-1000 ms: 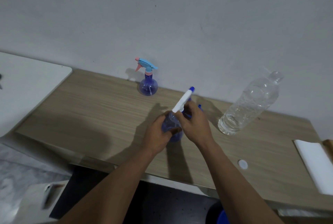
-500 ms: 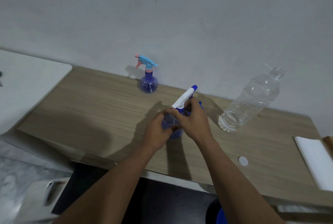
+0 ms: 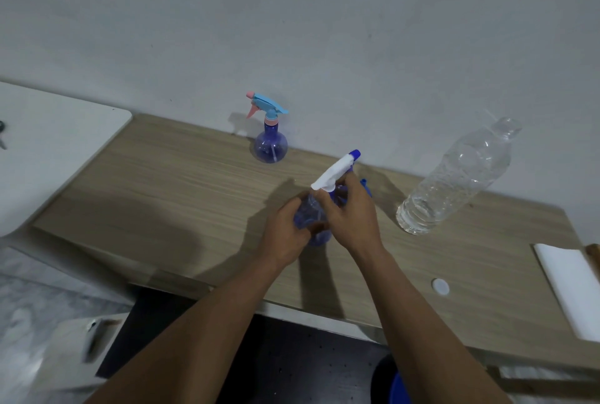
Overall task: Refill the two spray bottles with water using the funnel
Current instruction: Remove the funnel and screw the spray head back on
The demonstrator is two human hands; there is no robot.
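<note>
A blue translucent spray bottle (image 3: 308, 218) with a white spray head (image 3: 336, 173) stands at the middle of the wooden table (image 3: 181, 195). My left hand (image 3: 285, 231) grips its round body. My right hand (image 3: 350, 215) holds it at the neck, under the white head. A second spray bottle (image 3: 270, 147), with a light-blue and pink head, stands upright near the wall, apart from my hands. A clear plastic water bottle (image 3: 454, 179) without its cap stands to the right. A blue piece (image 3: 366, 187), perhaps the funnel, shows just behind my right hand, mostly hidden.
A white bottle cap (image 3: 440, 286) lies near the table's front edge on the right. A folded white cloth (image 3: 571, 286) lies at the far right. A white surface (image 3: 55, 143) adjoins the table on the left. The wall runs close behind the table.
My hands have shifted slightly on the spray bottle, the right hand turning at the neck. The white head points a little more upward and to the right. Nothing else has moved.
</note>
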